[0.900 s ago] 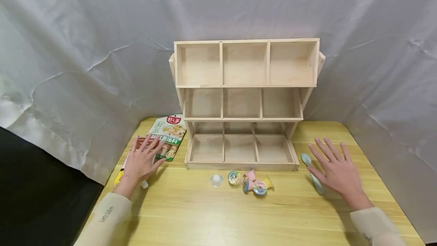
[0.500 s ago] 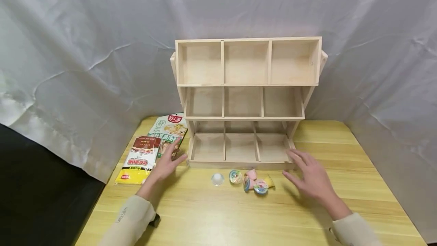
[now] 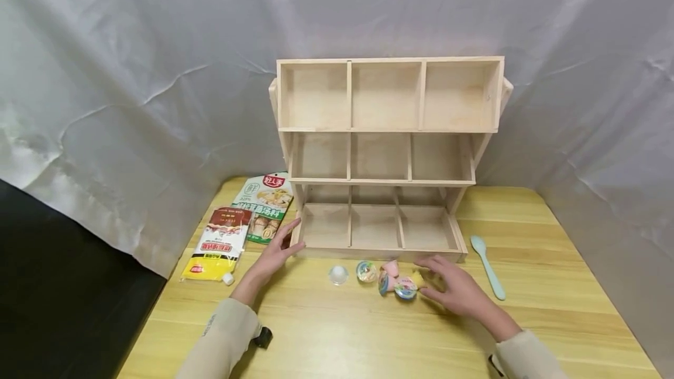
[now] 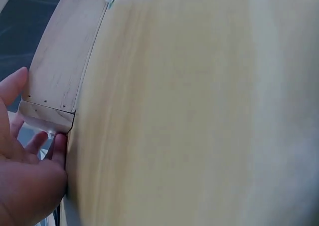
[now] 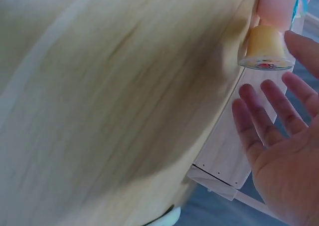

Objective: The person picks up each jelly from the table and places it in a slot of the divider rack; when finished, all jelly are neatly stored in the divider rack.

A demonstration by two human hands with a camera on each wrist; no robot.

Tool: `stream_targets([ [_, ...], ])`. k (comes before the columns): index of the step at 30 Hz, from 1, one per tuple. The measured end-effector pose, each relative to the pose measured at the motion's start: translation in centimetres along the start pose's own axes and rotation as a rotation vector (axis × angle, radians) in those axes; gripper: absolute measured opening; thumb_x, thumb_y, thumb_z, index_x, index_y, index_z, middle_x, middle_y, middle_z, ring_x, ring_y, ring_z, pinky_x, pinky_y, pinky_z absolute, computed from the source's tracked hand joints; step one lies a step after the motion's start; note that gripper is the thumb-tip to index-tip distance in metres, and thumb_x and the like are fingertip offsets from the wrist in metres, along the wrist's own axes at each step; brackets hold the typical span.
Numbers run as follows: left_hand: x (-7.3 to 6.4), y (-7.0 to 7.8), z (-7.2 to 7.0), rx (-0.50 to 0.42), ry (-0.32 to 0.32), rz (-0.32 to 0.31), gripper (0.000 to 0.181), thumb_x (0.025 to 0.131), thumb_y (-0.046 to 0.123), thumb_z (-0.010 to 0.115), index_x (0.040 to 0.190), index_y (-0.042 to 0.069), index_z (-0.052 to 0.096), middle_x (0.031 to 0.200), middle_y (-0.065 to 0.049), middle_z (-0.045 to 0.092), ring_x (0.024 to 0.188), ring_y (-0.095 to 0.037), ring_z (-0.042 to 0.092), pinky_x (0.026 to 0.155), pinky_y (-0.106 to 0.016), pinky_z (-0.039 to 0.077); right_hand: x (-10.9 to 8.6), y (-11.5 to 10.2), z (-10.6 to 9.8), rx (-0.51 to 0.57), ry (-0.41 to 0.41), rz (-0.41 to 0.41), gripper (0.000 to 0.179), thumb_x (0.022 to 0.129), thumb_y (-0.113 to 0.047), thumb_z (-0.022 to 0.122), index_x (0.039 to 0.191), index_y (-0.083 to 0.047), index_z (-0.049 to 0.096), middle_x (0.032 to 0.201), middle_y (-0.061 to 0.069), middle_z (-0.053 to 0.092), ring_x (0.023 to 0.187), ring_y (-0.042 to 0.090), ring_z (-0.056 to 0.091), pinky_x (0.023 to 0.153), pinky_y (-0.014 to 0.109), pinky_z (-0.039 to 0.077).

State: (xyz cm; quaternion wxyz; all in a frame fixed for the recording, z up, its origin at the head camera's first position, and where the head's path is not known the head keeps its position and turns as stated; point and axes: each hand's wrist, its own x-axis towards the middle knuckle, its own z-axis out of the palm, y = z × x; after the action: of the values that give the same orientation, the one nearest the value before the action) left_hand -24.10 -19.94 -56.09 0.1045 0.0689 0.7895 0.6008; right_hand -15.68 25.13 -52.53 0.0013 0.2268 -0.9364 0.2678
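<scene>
My left hand (image 3: pixel 272 256) is at the lower left corner of a wooden three-tier shelf (image 3: pixel 376 255), thumb by its front board and fingers by its side. In the left wrist view, the left fingers (image 4: pixel 60 148) lie right at the corner block (image 4: pixel 47 117). My right hand (image 3: pixel 454 286) spreads, fingers apart, beside a small cluster of jelly cups (image 3: pixel 405 288) in front of the shelf. A yellow jelly cup (image 5: pixel 265 47) sits close to the right thumb and fingertips in the right wrist view, with a pink jelly cup (image 5: pixel 276 9) behind it.
Two more small cups, one clear with a white centre (image 3: pixel 338 275) and one with a printed lid (image 3: pixel 366 272), stand left of the cluster. Food pouches (image 3: pixel 218 244) and a small white piece (image 3: pixel 228 278) lie at left. A pale blue spoon (image 3: pixel 488 268) lies at right.
Both hands have moved inward from the table's sides. The left has reached the shelf's corner and the right the jelly cups, uncovering the pouches and the spoon.
</scene>
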Motion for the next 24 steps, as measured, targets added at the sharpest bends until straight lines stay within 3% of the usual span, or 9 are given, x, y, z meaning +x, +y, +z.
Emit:
stream_targets([
  [5, 0.0, -0.3, 0.4, -0.003, 0.008, 0.025, 0.064, 0.105, 0.027, 0.062, 0.162, 0.028, 0.034, 0.174, -0.007, 0.017, 0.16, -0.039, 0.013, 0.13, -0.054, 0.014, 0.2, 0.5, 0.1, 0.065, -0.044, 0.001, 0.055, 0.088, -0.02, 0.083, 0.139, -0.013, 0.063, 0.127, 0.002, 0.065, 0.098, 0.02, 0.066, 0.078, 0.033, 0.058],
  [14, 0.1, -0.7, 1.1, -0.05, 0.095, 0.055, 0.062, 0.103, 0.023, 0.066, 0.16, 0.02, 0.04, 0.171, -0.014, 0.023, 0.157, -0.042, 0.022, 0.128, -0.055, 0.021, 0.7, 1.2, 0.0, 0.189, -0.048, -0.031, 0.052, 0.084, -0.01, 0.085, 0.132, -0.005, 0.065, 0.117, 0.008, 0.068, 0.083, 0.009, 0.064, 0.07, 0.024, 0.059],
  [24, -1.8, 2.0, 1.2, -0.042, 0.115, 0.068, 0.062, 0.103, 0.015, 0.066, 0.159, 0.008, 0.041, 0.168, -0.016, 0.03, 0.154, -0.044, 0.029, 0.126, -0.052, 0.027, 1.3, 1.8, 0.6, 0.218, -0.049, -0.036, 0.048, 0.081, -0.007, 0.087, 0.124, -0.003, 0.067, 0.113, 0.009, 0.07, 0.078, 0.004, 0.063, 0.068, 0.021, 0.059],
])
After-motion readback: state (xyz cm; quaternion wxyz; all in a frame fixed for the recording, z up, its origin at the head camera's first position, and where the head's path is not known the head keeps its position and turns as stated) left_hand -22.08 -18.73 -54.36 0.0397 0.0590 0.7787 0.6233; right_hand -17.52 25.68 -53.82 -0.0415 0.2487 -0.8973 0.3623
